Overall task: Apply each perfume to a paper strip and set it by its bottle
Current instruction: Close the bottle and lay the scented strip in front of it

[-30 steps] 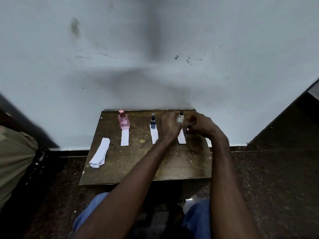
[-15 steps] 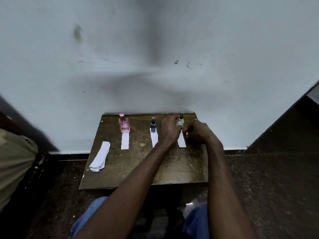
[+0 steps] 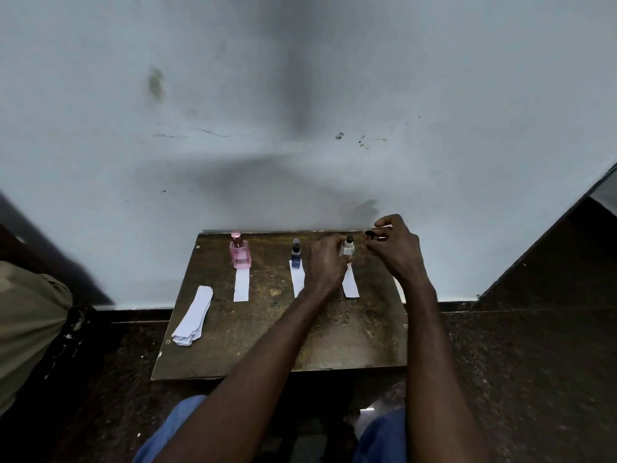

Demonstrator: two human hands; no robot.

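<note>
Clear bottle (image 3: 347,250) gripped by our left hand (image 3: 325,262); our right hand (image 3: 394,250) pinches its cap (image 3: 370,233). Tiny, it could slip away.

Pink bottle (image 3: 239,254), left of centre: pink glass, rose top.
Blue bottle (image 3: 295,259): dark blue, black top.
Pale bottle (image 3: 347,250): whitish, perhaps clear.
Small cap (image 3: 370,233): black.
Paper strips (image 3: 241,287), strip stack (image 3: 193,315): plain white.
Table (image 3: 267,345): mottled dark brown.
Wall (image 3: 100,162): pale grey-blue, dark smudges.

**Worn wood, glossy glass**

Table top (image 3: 267,345) looks like scuffed, matt wood. Pink perfume bottle (image 3: 239,254) gleams like smooth glass, and the clear bottle (image 3: 347,250) is glossy too. Stack of paper strips (image 3: 193,315) is matt white. Wall (image 3: 133,162) shows matt, stained paint.
</note>
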